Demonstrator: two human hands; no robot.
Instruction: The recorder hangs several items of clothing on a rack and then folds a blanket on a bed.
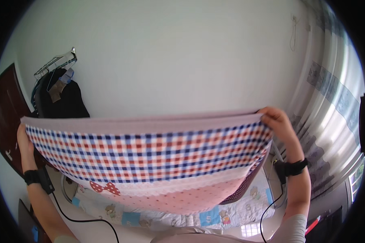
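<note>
Between my outstretched arms hangs a blanket with a blue, red and white checked band, a pink dotted part, a red bow print and a plain mauve border along its upper edge. At the far left, my left hand grips one upper corner. On the opposite side, my right hand pinches the other upper corner. The cloth is stretched between the hands and sags in the middle. Below it, a bed sheet printed with bears and blue squares covers a bed, partly hidden by the blanket.
A rack holds dark clothes at the left wall, near a brown door. Long curtains hang at the right. Metal bed rails stand beside the sheet. Black cables run from bands on both my wrists.
</note>
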